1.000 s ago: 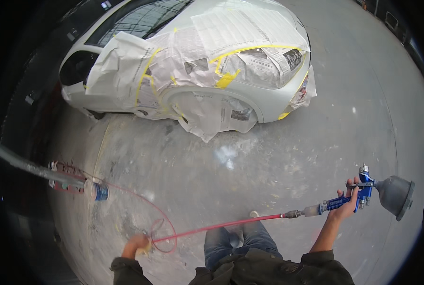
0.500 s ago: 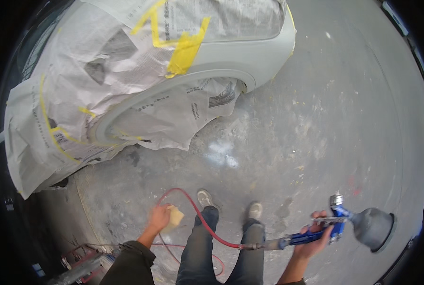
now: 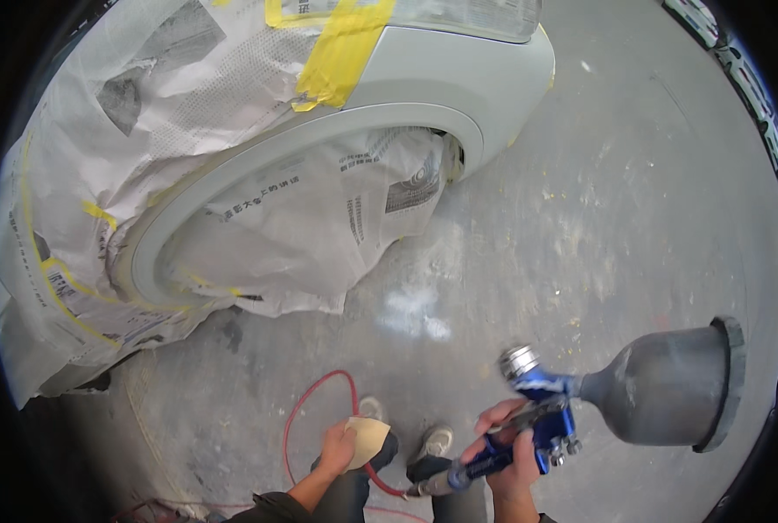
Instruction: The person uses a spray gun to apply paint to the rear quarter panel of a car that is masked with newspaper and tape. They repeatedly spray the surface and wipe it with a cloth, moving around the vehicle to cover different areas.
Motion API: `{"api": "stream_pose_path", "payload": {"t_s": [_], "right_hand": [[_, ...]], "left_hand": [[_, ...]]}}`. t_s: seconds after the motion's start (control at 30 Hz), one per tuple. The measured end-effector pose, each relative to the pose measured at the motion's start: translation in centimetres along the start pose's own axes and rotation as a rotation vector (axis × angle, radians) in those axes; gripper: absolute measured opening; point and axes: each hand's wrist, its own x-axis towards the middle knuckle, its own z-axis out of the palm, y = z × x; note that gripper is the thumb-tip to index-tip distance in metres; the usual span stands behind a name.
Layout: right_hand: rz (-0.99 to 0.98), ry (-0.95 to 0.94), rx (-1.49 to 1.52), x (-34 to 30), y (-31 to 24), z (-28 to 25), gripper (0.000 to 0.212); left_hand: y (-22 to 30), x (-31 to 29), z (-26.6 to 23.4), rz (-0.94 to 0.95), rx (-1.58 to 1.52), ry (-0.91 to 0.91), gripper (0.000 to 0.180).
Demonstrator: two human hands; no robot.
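Note:
My right hand (image 3: pixel 513 449) is wrapped round the handle of a blue spray gun (image 3: pixel 553 424). Its silver nozzle points up and left, and a grey paint cup (image 3: pixel 666 388) sticks out to the right. A red hose (image 3: pixel 295 418) runs from the gun's handle and loops past my left hand (image 3: pixel 337 449). That hand pinches a pale yellow flat piece (image 3: pixel 367 440), perhaps cloth or sponge. Ahead stands a car's light grey front fender (image 3: pixel 458 78), its wheel arch filled with masking newspaper (image 3: pixel 293 222). Neither hand touches the car.
More newspaper (image 3: pixel 214 96) covers the car's upper left, fixed with yellow masking tape (image 3: pixel 345 57). The grey concrete floor (image 3: pixel 615 192) has a whitish patch (image 3: pixel 415 312) below the wheel arch. My shoes (image 3: pixel 434 443) stand just beyond my hands.
The car appears nearer and larger. The spray gun has come up closer to view and turned slightly, its nozzle shifting left. My left hand has moved right and down with the yellow piece.

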Motion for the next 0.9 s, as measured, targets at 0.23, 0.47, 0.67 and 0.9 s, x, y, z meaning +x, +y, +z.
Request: {"api": "stream_pose_path", "payload": {"t_s": [0.23,0.47,0.67,0.9], "right_hand": [[-0.339,-0.004,-0.079,7.7,6.7,-6.4,0.048],[-0.652,0.054,-0.186,10.9,14.8,-8.3,0.039],[-0.508,-0.465,-0.069,11.0,11.9,-6.4,0.050],[-0.582,-0.083,-0.134,13.4,5.2,-2.6,0.029]], "left_hand": [[-1.2,14.7,0.2,0.048,-0.442,0.206,0.025],[-2.9,19.8,-3.0,0.385,-0.662,0.336,0.026],[-1.9,14.8,-6.5,0.378,-0.829,0.647,0.028],[-3.2,10.3,-5.9,0.330,-1.082,0.661,0.032]]}}
